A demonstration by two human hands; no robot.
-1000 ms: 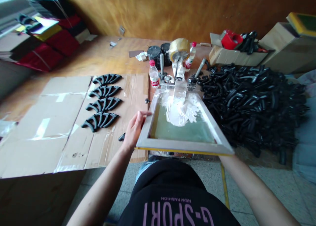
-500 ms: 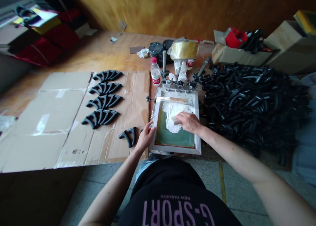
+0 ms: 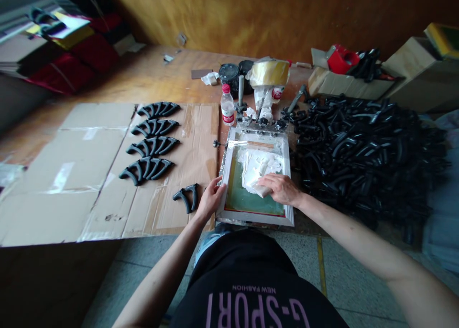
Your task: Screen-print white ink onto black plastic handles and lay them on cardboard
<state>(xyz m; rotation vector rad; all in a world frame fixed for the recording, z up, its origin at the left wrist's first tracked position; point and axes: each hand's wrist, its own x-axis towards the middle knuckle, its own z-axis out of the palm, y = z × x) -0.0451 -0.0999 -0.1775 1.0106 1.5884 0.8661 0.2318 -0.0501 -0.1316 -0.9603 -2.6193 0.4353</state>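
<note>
Down goes the pressure at the screen-printing frame (image 3: 256, 217), lying at the near side of the tabletop (image 3: 154, 70), and here is the right hand (image 3: 282, 188) over its mesh (image 3: 236, 202), grip closed on a pale scraper (image 3: 262, 191) that meets the lower edge of a thick patch of white ink (image 3: 251, 164). Over at the frame's left rail, the left hand (image 3: 211, 199) has its fingertips and thumb against the edge, that grip loosely curled; whether it pinches the rail, one cannot tell.

Just left of the frame sits a pair of curved black handles (image 3: 185, 199) on a flattened cardboard sheet (image 3: 89, 175), and farther left, four fanned rows of matching handles (image 3: 145, 168), neatly nested! To the frame's right, a great tangled heap of black handles (image 3: 358, 151). Behind the frame: the metal hinge clamp (image 3: 263, 123), a red-capped bottle (image 3: 227, 109) just to its left, a big yellowish tape roll (image 3: 270, 73) and two dark tubs (image 3: 229, 73) farther back.
</note>
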